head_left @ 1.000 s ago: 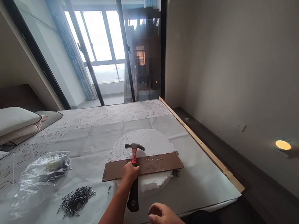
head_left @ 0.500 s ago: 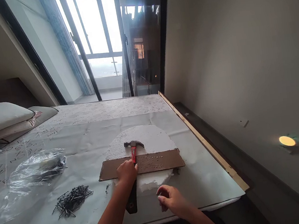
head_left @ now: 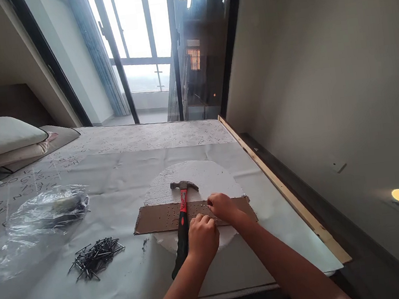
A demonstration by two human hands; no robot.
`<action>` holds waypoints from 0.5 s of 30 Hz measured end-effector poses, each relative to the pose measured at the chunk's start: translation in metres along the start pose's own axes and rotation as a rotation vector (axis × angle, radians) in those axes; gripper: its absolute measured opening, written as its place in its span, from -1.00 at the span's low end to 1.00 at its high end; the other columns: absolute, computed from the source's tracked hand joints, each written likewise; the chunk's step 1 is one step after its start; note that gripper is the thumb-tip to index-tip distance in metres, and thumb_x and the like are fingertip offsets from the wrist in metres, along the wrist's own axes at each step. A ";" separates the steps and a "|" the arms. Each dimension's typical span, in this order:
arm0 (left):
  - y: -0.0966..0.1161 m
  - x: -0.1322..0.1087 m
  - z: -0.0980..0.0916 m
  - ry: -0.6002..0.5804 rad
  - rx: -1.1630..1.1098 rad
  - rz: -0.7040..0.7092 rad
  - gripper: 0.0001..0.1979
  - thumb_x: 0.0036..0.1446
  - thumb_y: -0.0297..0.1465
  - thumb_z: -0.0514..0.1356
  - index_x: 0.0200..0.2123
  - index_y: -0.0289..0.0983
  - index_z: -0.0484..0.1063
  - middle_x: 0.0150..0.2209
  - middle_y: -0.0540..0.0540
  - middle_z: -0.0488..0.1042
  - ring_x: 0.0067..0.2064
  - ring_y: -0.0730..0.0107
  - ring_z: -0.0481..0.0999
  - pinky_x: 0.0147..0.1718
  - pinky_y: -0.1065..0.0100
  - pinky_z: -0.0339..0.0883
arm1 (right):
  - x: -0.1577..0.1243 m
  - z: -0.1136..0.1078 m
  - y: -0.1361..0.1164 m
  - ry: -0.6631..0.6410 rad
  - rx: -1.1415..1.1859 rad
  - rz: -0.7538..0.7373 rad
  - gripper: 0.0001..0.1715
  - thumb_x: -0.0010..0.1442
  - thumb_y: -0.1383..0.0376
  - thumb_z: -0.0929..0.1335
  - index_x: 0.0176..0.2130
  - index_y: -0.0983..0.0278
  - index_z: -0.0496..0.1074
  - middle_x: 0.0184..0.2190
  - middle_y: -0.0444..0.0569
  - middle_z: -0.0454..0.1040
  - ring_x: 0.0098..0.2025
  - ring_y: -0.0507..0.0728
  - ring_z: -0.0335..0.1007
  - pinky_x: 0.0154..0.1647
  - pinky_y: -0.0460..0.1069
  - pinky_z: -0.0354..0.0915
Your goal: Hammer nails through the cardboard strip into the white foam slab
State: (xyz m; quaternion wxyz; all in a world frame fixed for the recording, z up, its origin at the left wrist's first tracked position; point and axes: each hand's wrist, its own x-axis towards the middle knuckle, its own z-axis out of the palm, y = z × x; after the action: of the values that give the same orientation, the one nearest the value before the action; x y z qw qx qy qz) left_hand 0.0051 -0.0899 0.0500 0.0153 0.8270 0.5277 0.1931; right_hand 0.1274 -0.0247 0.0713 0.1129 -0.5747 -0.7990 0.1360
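Note:
A brown cardboard strip (head_left: 153, 219) dotted with small holes or nail heads lies across a round white foam disc (head_left: 210, 175). The hammer (head_left: 183, 226), with a red and black handle, rests over the strip, its head on the foam. My left hand (head_left: 203, 236) is closed at the strip's near edge, just right of the handle; whatever its fingers hold is hidden. My right hand (head_left: 223, 207) is closed in a pinch over the strip's right part, and anything between its fingertips is too small to make out. A pile of dark nails (head_left: 96, 256) lies to the left.
A clear plastic bag (head_left: 47, 212) with dark contents lies behind the nails. Grey sheeting (head_left: 116, 179) covers the near part of the bed. Pillows (head_left: 1, 137) are at the far left. A wooden rail (head_left: 284, 190) runs along the right edge.
My left hand has moved right, off the hammer handle. My right hand has moved up and forward from the near side onto the cardboard strip. The view has shifted slightly.

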 end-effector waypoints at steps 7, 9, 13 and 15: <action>-0.011 -0.008 0.005 -0.003 0.010 -0.016 -0.82 0.03 -0.50 0.05 -0.52 -0.27 0.41 -0.38 -0.16 0.45 -0.23 0.22 0.33 -0.25 0.21 0.12 | 0.040 0.017 -0.006 -0.158 -0.230 -0.109 -0.79 0.08 0.45 0.25 -0.31 0.43 0.46 -0.28 0.18 0.48 -0.26 0.14 0.38 -0.27 -0.04 0.20; -0.012 -0.006 0.003 -0.010 0.018 -0.040 -0.81 0.04 -0.49 0.04 -0.53 -0.27 0.41 -0.37 -0.17 0.45 -0.23 0.21 0.33 -0.26 0.21 0.12 | 0.044 0.017 -0.004 -0.196 -0.264 -0.133 -0.80 0.09 0.43 0.26 -0.31 0.44 0.45 -0.30 0.17 0.48 -0.28 0.15 0.39 -0.27 -0.03 0.22; -0.013 -0.002 0.002 -0.058 0.029 -0.082 -0.79 0.04 -0.49 0.02 -0.53 -0.29 0.42 -0.41 -0.18 0.45 -0.24 0.20 0.34 -0.28 0.20 0.11 | 0.050 0.014 -0.004 -0.249 -0.297 -0.170 -0.83 0.09 0.42 0.28 -0.35 0.45 0.46 -0.31 0.19 0.47 -0.25 0.18 0.39 -0.23 -0.03 0.22; -0.012 -0.002 0.004 -0.098 0.035 -0.094 -0.80 0.02 -0.49 0.03 -0.52 -0.30 0.43 -0.42 -0.19 0.45 -0.24 0.18 0.34 -0.29 0.20 0.11 | 0.053 0.013 -0.005 -0.274 -0.304 -0.174 -0.83 0.13 0.35 0.29 -0.32 0.42 0.44 -0.28 0.12 0.46 -0.22 0.16 0.38 -0.20 0.00 0.25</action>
State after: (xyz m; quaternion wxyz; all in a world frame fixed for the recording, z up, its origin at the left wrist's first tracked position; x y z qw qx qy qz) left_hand -0.0051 -0.0853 0.0432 0.0358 0.8100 0.5678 0.1422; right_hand 0.1020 0.0225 0.0621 -0.0735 -0.4900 -0.8649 0.0805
